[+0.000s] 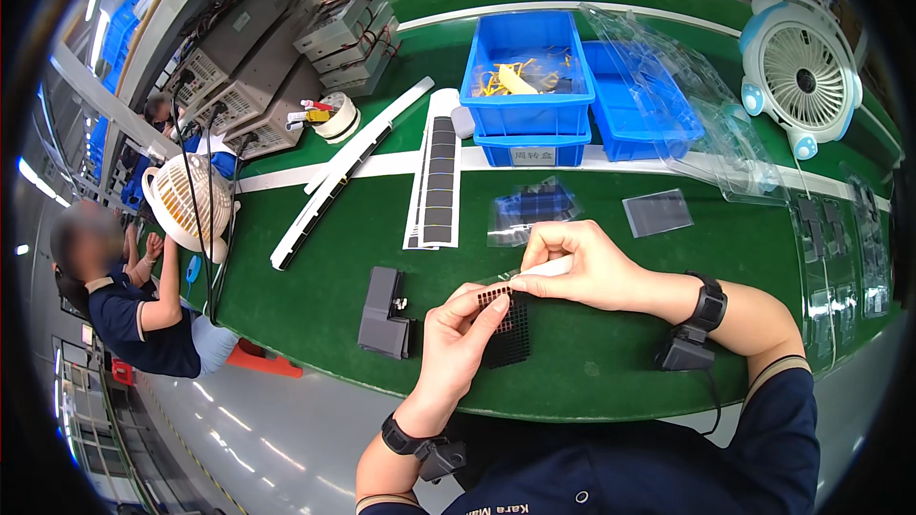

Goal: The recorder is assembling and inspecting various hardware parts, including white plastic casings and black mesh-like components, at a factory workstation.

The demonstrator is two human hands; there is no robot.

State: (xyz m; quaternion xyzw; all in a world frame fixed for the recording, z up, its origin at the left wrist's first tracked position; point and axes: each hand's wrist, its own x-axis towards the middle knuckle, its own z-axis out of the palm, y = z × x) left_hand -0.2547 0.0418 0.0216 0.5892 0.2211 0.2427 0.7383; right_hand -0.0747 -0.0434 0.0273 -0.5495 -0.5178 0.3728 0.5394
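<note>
My left hand [458, 334] holds a small dark perforated strip [493, 296] between thumb and fingers, just above a black grid tray [509, 339] on the green table. My right hand [582, 262] pinches a thin white stick-like tool [544, 269], its tip meeting the strip's upper end. Both wrists wear black bands. A grey block-shaped fixture [385, 313] stands left of my left hand.
Stacked blue bins [527, 76] with yellow parts sit at the back, clear plastic trays [687, 95] beside them. A long white strip of dark squares [439, 172], small clear bags [534, 210], a white fan [800, 72] and test equipment [258, 67] surround the area. Another person [143, 305] sits left.
</note>
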